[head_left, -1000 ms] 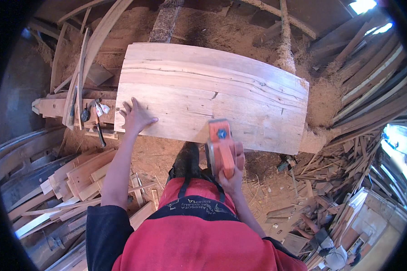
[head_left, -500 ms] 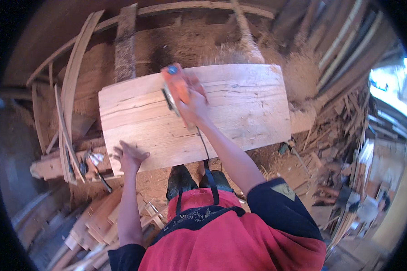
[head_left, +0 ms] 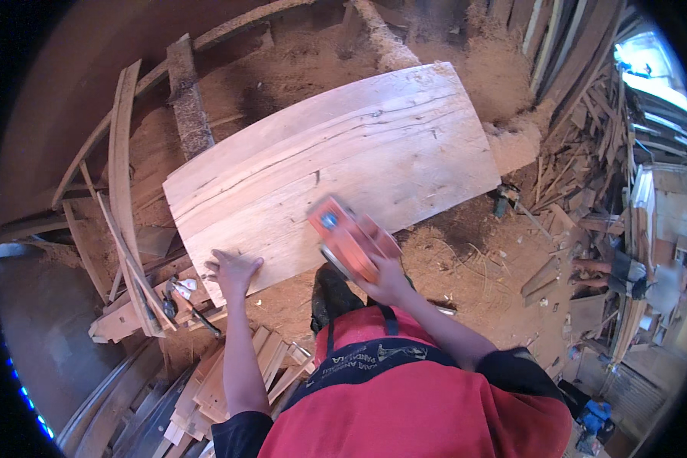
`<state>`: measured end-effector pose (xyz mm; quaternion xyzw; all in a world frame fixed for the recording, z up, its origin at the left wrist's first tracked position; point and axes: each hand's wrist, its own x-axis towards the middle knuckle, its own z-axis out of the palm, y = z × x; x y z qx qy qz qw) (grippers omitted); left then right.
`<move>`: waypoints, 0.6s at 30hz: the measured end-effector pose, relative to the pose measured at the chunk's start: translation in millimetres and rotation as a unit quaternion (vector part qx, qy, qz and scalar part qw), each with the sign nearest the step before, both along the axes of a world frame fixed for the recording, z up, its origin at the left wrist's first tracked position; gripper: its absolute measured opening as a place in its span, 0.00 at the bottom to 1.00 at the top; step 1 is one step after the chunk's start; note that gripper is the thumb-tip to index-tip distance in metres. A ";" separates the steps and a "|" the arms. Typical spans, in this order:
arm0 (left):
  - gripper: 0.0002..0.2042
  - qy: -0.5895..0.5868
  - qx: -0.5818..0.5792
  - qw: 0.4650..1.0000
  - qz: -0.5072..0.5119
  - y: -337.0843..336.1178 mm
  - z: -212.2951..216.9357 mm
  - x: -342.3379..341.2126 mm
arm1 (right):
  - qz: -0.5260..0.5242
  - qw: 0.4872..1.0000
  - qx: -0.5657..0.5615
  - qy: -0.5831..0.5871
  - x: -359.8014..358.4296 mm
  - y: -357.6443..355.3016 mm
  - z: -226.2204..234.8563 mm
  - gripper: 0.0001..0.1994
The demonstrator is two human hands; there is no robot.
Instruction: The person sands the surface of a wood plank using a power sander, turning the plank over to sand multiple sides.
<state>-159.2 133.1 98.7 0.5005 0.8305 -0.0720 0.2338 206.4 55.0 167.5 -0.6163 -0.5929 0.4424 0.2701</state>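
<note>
Head view looking straight down: the right hand [head_left: 389, 281] is wrapped around the back of an orange power planer [head_left: 351, 238], which is blurred and sits on the near edge of a big pale wooden slab [head_left: 336, 164]. The left hand [head_left: 233, 271] is spread flat, fingers apart, pressing on the slab's near-left corner, well apart from the planer. The slab is wide and light-coloured, with long dark grain cracks running along it and a few small knots; it lies tilted across the frame on rough timber supports. Just left of the left hand, small hand tools [head_left: 179, 298] lie on a plank. Offcut boards [head_left: 229, 382] are piled below, and sawdust [head_left: 450, 259] covers the ground on the right.
</note>
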 end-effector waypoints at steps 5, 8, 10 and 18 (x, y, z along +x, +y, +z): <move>0.70 -0.006 -0.010 1.000 0.012 2.1 1.0 0.7 | -0.001 0.994 -0.111 0.007 -3.7 -4.7 14.5 0.16; 0.71 -0.013 -0.001 1.000 0.022 -1.1 0.1 -0.3 | -0.021 0.999 -0.024 0.019 -36.3 54.2 -0.8 0.15; 0.71 -0.017 -0.003 0.999 0.037 -0.3 6.1 3.9 | -0.014 0.999 0.047 0.017 -62.6 106.6 -16.5 0.16; 0.73 -0.023 0.041 0.996 0.075 -6.0 -12.9 -0.5 | -0.023 0.996 0.076 -0.050 -149.6 313.5 -30.7 0.23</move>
